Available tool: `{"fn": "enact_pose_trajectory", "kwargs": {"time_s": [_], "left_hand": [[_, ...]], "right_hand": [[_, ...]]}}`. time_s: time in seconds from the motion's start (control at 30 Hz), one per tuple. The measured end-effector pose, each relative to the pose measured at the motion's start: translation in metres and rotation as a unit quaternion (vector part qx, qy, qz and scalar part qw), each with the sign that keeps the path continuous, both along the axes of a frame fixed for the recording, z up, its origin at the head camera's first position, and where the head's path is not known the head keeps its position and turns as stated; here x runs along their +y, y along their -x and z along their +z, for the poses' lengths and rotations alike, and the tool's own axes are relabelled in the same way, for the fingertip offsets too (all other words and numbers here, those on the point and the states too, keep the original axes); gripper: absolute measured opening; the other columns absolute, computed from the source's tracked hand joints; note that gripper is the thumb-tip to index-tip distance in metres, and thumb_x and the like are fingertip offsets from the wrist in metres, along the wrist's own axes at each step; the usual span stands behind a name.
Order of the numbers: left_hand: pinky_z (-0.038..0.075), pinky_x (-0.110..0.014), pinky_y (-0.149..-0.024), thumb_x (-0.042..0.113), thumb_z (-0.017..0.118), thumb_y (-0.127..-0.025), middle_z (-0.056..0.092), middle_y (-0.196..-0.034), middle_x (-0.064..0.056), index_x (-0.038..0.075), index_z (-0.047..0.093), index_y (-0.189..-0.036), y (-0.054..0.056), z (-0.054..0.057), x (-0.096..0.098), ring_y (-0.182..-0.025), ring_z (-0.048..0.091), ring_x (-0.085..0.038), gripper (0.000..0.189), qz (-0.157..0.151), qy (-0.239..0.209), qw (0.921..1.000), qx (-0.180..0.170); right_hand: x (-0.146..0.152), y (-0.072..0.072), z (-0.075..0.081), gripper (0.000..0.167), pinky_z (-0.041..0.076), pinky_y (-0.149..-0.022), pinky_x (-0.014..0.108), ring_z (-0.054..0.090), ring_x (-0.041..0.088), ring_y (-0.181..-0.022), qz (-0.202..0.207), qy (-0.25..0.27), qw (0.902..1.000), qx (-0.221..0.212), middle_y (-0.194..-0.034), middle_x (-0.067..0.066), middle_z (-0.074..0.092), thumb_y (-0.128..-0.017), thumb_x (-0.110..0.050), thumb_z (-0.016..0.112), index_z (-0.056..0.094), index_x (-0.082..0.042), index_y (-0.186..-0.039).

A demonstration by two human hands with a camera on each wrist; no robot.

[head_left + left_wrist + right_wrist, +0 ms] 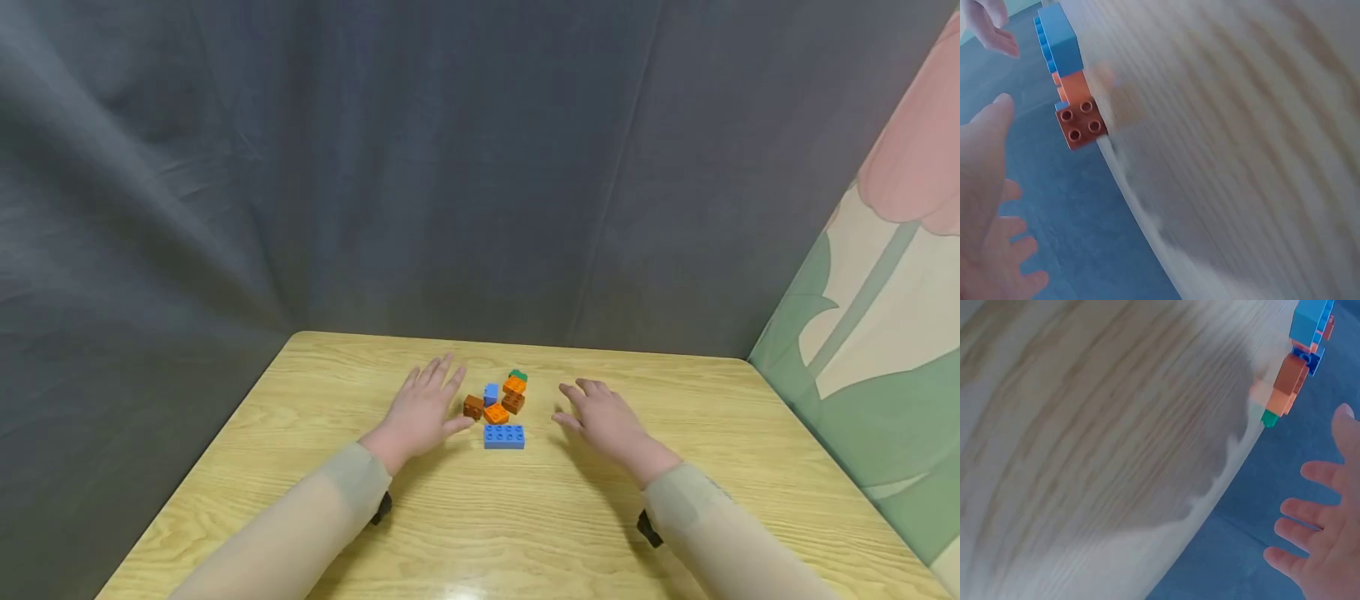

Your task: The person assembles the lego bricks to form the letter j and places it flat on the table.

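Centrally, the long blue block (pixel 504 440) lay lengthwise nine-to-three, at about four o'clock from the nearer left hand (pixel 422 414), spread and empty like the right hand (pixel 606 423).

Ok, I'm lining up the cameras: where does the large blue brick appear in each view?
Head: the large blue brick lies below centre.
Left wrist: the large blue brick is at upper left.
Right wrist: the large blue brick is at upper right, by the top edge.
Shared landmark: the wood-grained table.

Bricks (pixel 504 437) are blue, orange, brown, green; table (pixel 480 525) wood-grained yellow; curtain (pixel 450 183) dark blue-grey.
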State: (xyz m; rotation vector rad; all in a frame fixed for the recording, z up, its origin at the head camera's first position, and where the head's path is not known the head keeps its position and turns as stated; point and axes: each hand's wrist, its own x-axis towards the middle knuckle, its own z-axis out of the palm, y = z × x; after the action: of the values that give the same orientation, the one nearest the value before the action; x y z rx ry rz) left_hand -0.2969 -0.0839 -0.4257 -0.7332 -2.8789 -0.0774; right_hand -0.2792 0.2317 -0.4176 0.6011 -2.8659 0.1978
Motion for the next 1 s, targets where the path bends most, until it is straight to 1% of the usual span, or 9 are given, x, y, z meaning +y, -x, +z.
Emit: {"fn": "enact_pose_trajectory", "kwargs": {"time_s": [0.13,0.23,0.33,0.47,0.53,0.63,0.7,0.83,1.0], "left_hand": [[0.014,-0.054,-0.114,0.061,0.055,-0.093,0.010,-0.163,-0.013,0.016,0.028,-0.157,-0.002,0.002,0.007,-0.147,0.015,-0.033,0.083,-0.015,-0.009,0.9998,-0.007],[0.018,-0.054,-0.113,0.059,0.058,-0.093,0.015,-0.162,-0.014,0.015,0.035,-0.154,-0.004,0.003,0.013,-0.145,0.021,-0.034,0.079,-0.025,-0.016,0.9994,-0.015],[0.024,-0.053,-0.111,0.058,0.060,-0.092,0.026,-0.158,-0.015,0.014,0.040,-0.152,-0.005,0.002,0.017,-0.141,0.030,-0.033,0.076,-0.033,-0.020,0.9992,-0.015],[0.035,-0.048,-0.103,0.058,0.063,-0.091,0.046,-0.140,-0.013,0.014,0.050,-0.145,-0.004,0.000,0.021,-0.124,0.045,-0.030,0.071,-0.044,-0.016,0.9989,0.002],[0.039,-0.044,-0.096,0.058,0.064,-0.090,0.052,-0.127,-0.009,0.014,0.056,-0.140,-0.003,-0.002,0.022,-0.111,0.048,-0.026,0.066,-0.050,-0.013,0.9986,0.010],[0.040,-0.039,-0.086,0.057,0.066,-0.089,0.051,-0.111,-0.004,0.014,0.062,-0.132,-0.004,-0.003,0.024,-0.095,0.045,-0.021,0.061,-0.058,-0.010,0.9981,0.020],[0.039,-0.037,-0.081,0.057,0.066,-0.089,0.050,-0.105,-0.002,0.014,0.065,-0.128,-0.004,-0.004,0.026,-0.091,0.043,-0.019,0.059,-0.061,-0.006,0.9978,0.025],[0.039,-0.035,-0.079,0.058,0.066,-0.088,0.048,-0.100,0.000,0.014,0.066,-0.126,-0.003,-0.005,0.031,-0.088,0.043,-0.018,0.058,-0.068,0.003,0.9971,0.034],[0.040,-0.034,-0.082,0.059,0.065,-0.089,0.051,-0.103,-0.001,0.014,0.066,-0.128,-0.002,-0.006,0.037,-0.092,0.047,-0.018,0.060,-0.076,0.009,0.9964,0.036]], "right_hand": [[-0.008,0.003,-0.002,0.061,0.037,-0.099,0.060,0.044,0.046,-0.126,-0.007,0.013,0.9996,-0.024,-0.136,0.028,0.049,-0.096,-0.037,0.065,0.048,-0.001,-0.143],[-0.013,0.004,-0.003,0.062,0.039,-0.098,0.058,0.047,0.045,-0.123,-0.008,0.015,0.9995,-0.028,-0.134,0.027,0.051,-0.095,-0.034,0.067,0.048,-0.001,-0.143],[-0.018,0.005,-0.005,0.061,0.040,-0.098,0.056,0.049,0.043,-0.121,-0.008,0.016,0.9993,-0.032,-0.133,0.025,0.052,-0.095,-0.033,0.068,0.048,-0.001,-0.143],[-0.024,0.005,-0.006,0.059,0.041,-0.098,0.055,0.050,0.041,-0.121,-0.007,0.020,0.9989,-0.042,-0.132,0.024,0.053,-0.095,-0.032,0.068,0.049,-0.001,-0.141],[-0.026,0.005,-0.006,0.057,0.041,-0.098,0.055,0.050,0.040,-0.121,-0.004,0.020,0.9987,-0.046,-0.131,0.023,0.054,-0.095,-0.031,0.068,0.050,0.000,-0.140],[-0.029,0.006,-0.008,0.056,0.042,-0.097,0.054,0.050,0.040,-0.121,-0.001,0.019,0.9986,-0.049,-0.131,0.022,0.055,-0.096,-0.031,0.067,0.051,0.000,-0.140],[-0.031,0.007,-0.009,0.055,0.043,-0.097,0.053,0.051,0.039,-0.120,0.001,0.018,0.9987,-0.049,-0.130,0.022,0.055,-0.096,-0.031,0.066,0.051,-0.001,-0.140],[-0.034,0.009,-0.011,0.054,0.044,-0.096,0.052,0.052,0.038,-0.119,0.001,0.017,0.9987,-0.048,-0.129,0.021,0.056,-0.096,-0.031,0.066,0.052,-0.001,-0.139],[-0.040,0.011,-0.011,0.052,0.045,-0.094,0.051,0.054,0.036,-0.115,-0.005,0.016,0.9986,-0.049,-0.125,0.019,0.058,-0.096,-0.031,0.067,0.054,-0.002,-0.136]]}}
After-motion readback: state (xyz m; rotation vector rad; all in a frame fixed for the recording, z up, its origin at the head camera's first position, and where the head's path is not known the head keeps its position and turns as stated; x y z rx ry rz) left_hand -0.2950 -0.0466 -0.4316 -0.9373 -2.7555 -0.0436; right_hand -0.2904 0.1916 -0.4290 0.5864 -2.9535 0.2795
